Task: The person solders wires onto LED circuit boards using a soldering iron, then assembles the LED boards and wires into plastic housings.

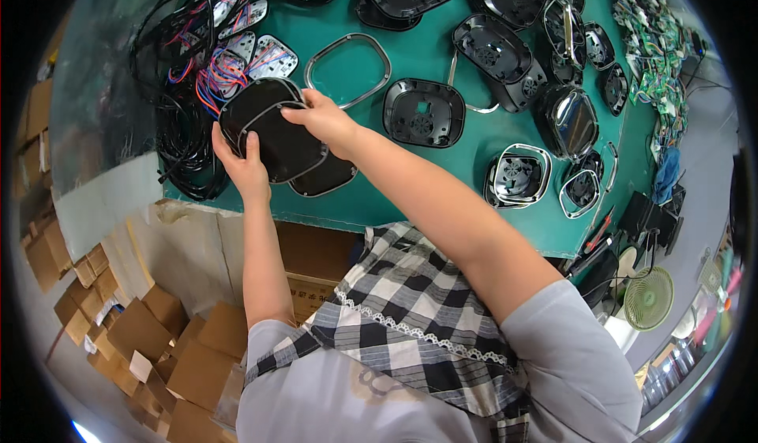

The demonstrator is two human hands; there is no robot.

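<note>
Both hands are on a black rounded-square panel with a thin silver rim [286, 144], at the left of the table near its front edge. My left hand [243, 170] grips its lower left side, thumb over the face. My right hand [325, 123] pinches its upper right edge. A second black panel [251, 99] overlaps behind it at the upper left, and another dark rounded panel [325, 181] shows below. Whether these are joined or only stacked, I cannot tell. Beyond my right hand lies an empty silver rounded frame [347, 39].
Black cables [185, 155] and perforated grey plates with red and blue wires [272, 58] lie left on the green table [347, 208]. Black plastic housings [425, 113] spread across the middle and right. Circuit boards [659, 72] heap at the far right. Cardboard boxes [209, 372] stand below left; a fan [649, 297], right.
</note>
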